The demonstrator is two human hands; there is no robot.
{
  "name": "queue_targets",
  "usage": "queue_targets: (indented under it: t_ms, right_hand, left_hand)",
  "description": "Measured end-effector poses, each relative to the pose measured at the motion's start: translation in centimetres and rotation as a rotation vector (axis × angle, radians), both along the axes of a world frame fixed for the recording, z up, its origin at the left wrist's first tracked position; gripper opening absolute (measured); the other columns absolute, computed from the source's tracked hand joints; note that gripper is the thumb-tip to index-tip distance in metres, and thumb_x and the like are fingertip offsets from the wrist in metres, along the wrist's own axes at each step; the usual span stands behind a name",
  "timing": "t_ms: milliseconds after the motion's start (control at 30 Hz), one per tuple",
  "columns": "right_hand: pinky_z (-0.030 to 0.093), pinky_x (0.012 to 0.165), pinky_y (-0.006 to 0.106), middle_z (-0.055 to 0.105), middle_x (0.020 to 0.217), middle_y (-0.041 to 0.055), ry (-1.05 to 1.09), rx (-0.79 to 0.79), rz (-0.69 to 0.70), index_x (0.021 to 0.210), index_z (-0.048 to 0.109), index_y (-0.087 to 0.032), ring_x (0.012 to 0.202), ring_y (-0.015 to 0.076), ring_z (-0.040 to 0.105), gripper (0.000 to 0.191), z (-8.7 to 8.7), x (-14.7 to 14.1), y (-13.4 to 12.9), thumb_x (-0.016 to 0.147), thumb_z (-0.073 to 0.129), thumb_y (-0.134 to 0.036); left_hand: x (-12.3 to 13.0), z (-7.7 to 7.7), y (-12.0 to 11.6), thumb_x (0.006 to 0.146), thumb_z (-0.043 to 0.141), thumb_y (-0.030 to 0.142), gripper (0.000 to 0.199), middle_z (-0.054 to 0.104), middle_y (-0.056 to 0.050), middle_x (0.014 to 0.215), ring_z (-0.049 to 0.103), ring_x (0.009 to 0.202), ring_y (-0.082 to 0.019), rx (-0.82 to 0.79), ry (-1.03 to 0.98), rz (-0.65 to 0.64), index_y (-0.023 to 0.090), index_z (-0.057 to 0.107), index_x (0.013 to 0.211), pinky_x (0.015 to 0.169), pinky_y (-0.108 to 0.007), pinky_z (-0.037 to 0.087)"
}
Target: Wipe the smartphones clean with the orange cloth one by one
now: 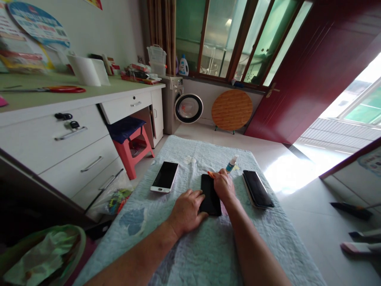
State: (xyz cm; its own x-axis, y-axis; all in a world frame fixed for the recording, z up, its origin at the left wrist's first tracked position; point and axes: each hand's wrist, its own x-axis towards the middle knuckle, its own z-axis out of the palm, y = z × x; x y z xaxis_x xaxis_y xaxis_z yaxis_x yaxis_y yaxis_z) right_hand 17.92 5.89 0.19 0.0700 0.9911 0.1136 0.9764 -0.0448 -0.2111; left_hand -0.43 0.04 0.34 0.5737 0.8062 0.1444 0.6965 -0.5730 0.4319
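A black phone (210,198) lies face up on the light blue quilted cloth (190,254). My left hand (187,212) grips its left edge, fingertips at the side and thumb near the lower corner. My right hand (223,184) is closed around an orange cloth (211,174), pressed at the phone's upper right part; most of that cloth is hidden. Left of them rests a white-framed phone (165,176). To the right a dark phone (258,188) sits on top of something flat. A small spray bottle (231,163) with a blue label is just beyond my right hand.
A pink stool (131,155) with a dark cover stands left of the cloth-covered surface. Nearer on the left are a waste bin (81,246) and a plastic bag (114,200). White drawers (80,163) line the left side; a washing machine (171,111) is behind.
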Motion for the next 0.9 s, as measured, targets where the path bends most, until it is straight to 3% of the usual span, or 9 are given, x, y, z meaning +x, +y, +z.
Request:
queue_targets:
  t_ms: [267,500,633,767,900]
  right_hand:
    - [0.035,0.068,0.026,0.058,0.092,0.009,0.006,0.039,-0.078,0.093,0.072,-0.017,0.074,0.0146,0.052,0.044,-0.1,-0.1,-0.4,0.101,0.032,-0.034]
    - [0.036,0.074,0.023,0.06,0.096,0.0068,0.062,0.04,0.121,0.102,0.071,-0.022,0.083,0.0152,0.054,0.035,-0.2,-1.6,0.3,0.099,0.037,-0.025]
    - [0.037,0.081,0.021,0.058,0.1,0.004,0.1,0.062,0.245,0.109,0.07,-0.03,0.091,0.0148,0.053,0.029,-0.5,-2.3,0.6,0.098,0.043,-0.028]
    - [0.037,0.08,0.02,0.059,0.097,0.0033,0.123,0.049,0.275,0.102,0.072,-0.029,0.09,0.0147,0.053,0.029,-0.7,-2.5,0.4,0.098,0.044,-0.032]
    - [0.037,0.078,0.02,0.059,0.094,0.003,0.148,0.002,0.303,0.101,0.074,-0.03,0.087,0.0145,0.054,0.028,0.3,-2.6,-0.4,0.096,0.047,-0.032]
  left_hand:
    - [-0.1,0.2,0.2,0.079,0.071,0.039,0.053,0.06,-0.012,0.13,0.054,0.114,-0.03,-0.008,0.001,-0.02,0.014,0.061,0.125,0.1,-0.042,0.044]
    - [-0.1,0.3,0.3,0.08,0.072,0.036,0.051,0.061,-0.011,0.13,0.054,0.114,-0.03,-0.029,0.004,-0.021,0.015,0.061,0.124,0.102,-0.042,0.043]
    - [-0.1,0.5,0.3,0.078,0.073,0.036,0.05,0.062,-0.01,0.128,0.055,0.113,-0.03,-0.04,-0.013,-0.019,0.016,0.062,0.123,0.101,-0.042,0.043]
    - [-0.1,0.4,0.4,0.077,0.075,0.038,0.05,0.062,-0.01,0.126,0.056,0.111,-0.029,-0.048,-0.027,-0.002,0.017,0.063,0.121,0.1,-0.042,0.044]
    - [-0.2,0.4,0.3,0.077,0.075,0.042,0.049,0.063,-0.01,0.121,0.057,0.109,-0.03,-0.057,-0.026,0.012,0.017,0.064,0.118,0.098,-0.042,0.045]
